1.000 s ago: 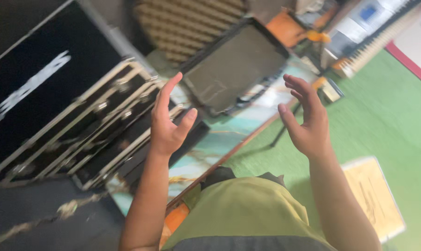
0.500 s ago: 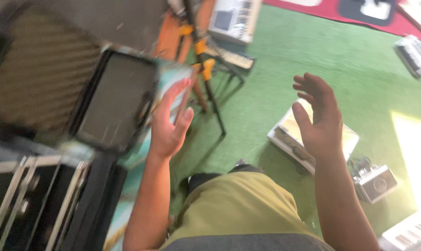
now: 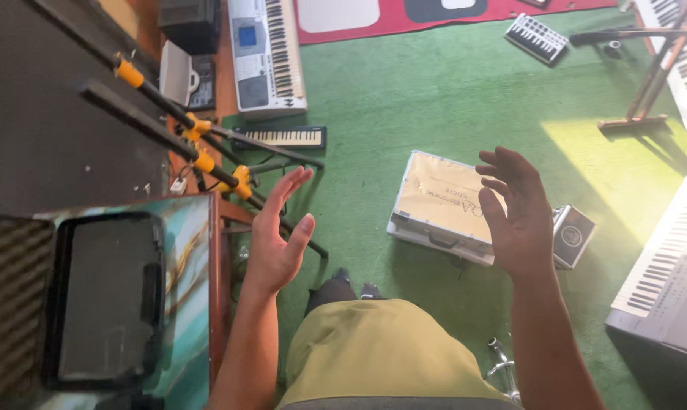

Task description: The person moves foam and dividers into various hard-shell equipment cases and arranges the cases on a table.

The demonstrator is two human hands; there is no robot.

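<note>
Left hand [image 3: 274, 239] raised, fingers spread, holding nothing | right hand [image 3: 519, 216] raised above a flat case [image 3: 438, 203], fingers spread | keyboards on green carpet [image 3: 434, 99]

carpet [image 3: 450, 99]: rough green pile | case [image 3: 442, 201]: metal-edged | tabletop [image 3: 188, 288]: glossy marbled

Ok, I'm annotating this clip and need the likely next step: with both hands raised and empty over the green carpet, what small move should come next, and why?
Probably lower the right hand toward the flat silver case. Both it and the left hand are open and hold nothing, and the case lies closed on the green carpet right beside the right hand, nearer than any keyboard.
</note>
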